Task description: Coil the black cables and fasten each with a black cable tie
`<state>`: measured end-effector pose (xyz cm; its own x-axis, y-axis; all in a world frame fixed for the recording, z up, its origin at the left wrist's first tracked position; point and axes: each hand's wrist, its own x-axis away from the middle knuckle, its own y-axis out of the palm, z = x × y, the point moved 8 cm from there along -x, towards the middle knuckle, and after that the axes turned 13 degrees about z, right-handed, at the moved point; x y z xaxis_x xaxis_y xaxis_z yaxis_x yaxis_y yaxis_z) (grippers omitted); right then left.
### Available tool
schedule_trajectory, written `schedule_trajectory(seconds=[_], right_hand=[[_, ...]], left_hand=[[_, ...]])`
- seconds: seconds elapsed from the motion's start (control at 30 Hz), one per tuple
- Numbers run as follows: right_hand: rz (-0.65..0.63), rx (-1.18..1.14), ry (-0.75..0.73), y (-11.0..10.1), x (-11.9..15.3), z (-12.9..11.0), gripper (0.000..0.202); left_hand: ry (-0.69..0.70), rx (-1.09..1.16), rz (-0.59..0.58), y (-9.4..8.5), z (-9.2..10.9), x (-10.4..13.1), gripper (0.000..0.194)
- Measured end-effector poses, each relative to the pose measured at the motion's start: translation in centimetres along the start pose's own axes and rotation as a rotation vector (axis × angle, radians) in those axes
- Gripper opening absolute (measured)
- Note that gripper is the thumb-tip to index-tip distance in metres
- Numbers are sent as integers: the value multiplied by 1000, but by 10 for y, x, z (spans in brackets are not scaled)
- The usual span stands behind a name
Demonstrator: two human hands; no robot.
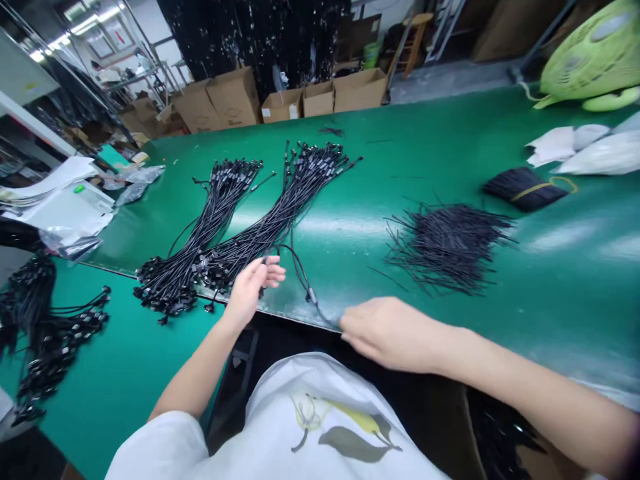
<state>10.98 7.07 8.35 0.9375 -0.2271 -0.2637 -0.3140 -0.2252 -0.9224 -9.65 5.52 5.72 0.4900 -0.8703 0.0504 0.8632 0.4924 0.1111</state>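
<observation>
A black cable (299, 267) bends between my two hands near the table's front edge, with a small grey-and-black piece (312, 295) on it. My left hand (254, 283) is closed loosely around the cable, its fingertips pointing right. My right hand (383, 330) pinches the thin dark end of the cable, which is smeared by motion; its fingertips are turned away. Left of the cable lie two bundles of black cables, a nearer bundle (280, 217) touching a farther-left bundle (205, 227), both with small connectors at their ends.
A loose pile of thin black strips (453, 247) lies to the right on the green table (350, 220). Behind it is a banded black bundle (525, 189). More cables (55, 327) lie on the left table. A green fan (590, 57) stands back right; cardboard boxes (235, 97) line the back.
</observation>
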Motion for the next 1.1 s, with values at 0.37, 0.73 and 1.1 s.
schedule_trajectory(seconds=[0.37,0.73,1.1], right_hand=[[748,-579,519,4,-30,63,25],[757,-1780,875,72,-27,54,41],[851,-1272,852,68,-1,18,37]], left_hand=[[-80,131,-226,61,-23,32,29],[-348,322,-121,73,-65,39,47],[-53,-566,-578,84,-75,67,34]])
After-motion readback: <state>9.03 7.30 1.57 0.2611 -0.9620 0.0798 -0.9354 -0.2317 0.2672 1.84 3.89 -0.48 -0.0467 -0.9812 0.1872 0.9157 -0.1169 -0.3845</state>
